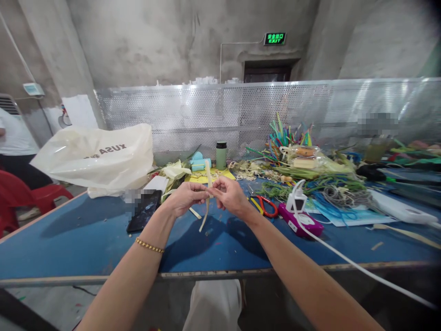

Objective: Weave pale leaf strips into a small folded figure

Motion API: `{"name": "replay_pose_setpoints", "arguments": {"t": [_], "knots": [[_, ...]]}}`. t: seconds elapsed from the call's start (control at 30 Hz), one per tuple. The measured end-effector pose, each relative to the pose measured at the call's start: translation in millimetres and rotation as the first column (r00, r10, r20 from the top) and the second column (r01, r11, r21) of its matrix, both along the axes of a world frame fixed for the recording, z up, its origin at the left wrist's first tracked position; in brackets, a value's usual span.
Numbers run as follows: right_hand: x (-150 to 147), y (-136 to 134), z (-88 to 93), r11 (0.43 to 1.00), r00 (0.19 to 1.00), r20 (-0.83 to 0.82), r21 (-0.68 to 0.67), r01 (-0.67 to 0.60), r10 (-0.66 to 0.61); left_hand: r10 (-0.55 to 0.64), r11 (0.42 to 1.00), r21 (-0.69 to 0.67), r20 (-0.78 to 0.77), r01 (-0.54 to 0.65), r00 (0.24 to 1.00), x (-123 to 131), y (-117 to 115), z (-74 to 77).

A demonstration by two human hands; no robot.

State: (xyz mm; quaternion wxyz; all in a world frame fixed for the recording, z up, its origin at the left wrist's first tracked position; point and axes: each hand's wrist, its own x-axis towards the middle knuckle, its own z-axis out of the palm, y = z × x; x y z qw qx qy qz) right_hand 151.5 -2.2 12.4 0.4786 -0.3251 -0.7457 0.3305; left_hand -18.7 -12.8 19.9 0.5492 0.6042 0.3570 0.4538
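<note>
Above the table, a narrow pale strip, which looks like dried husk, hangs upright between my two hands. The fingers of my left hand pinch it from one side. From the other side, the thumb and fingertips of my right hand pinch it at nearly the same spot, the two sets of fingertips almost touching. One end rises above the hands and the other dangles below. Short of the yellow sheet, a small pale offcut lies under my left hand. Red-handled scissors rest right of my right hand.
A dark tablet and a big plastic bag are at left. Behind stand a green bottle and piled husks. At right are a purple power strip with a white cable, green cords and a power bank.
</note>
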Motion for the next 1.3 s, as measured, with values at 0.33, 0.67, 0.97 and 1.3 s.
{"name": "replay_pose_setpoints", "arguments": {"t": [0.33,0.67,0.97,1.3], "knots": [[-1.6,7.5,-4.5,0.980,0.983,0.075,0.123,0.158,-0.168,0.035,0.999,-0.016,-0.039,-0.036,0.999,0.8,-1.4,2.7],[-2.9,14.6,-6.5,0.960,0.968,0.083,0.170,0.221,-0.237,0.007,1.000,-0.003,-0.002,-0.007,1.000,0.4,-0.2,1.6],[-7.6,11.6,-4.9,0.988,0.988,-0.051,-0.041,0.146,-0.148,0.054,0.995,0.081,-0.030,-0.051,0.998,3.3,5.4,-5.5],[-6.4,9.5,-3.0,0.995,0.995,-0.024,0.005,0.099,-0.099,0.117,0.985,0.139,-0.083,-0.105,0.990,4.0,5.9,-6.9]]}}
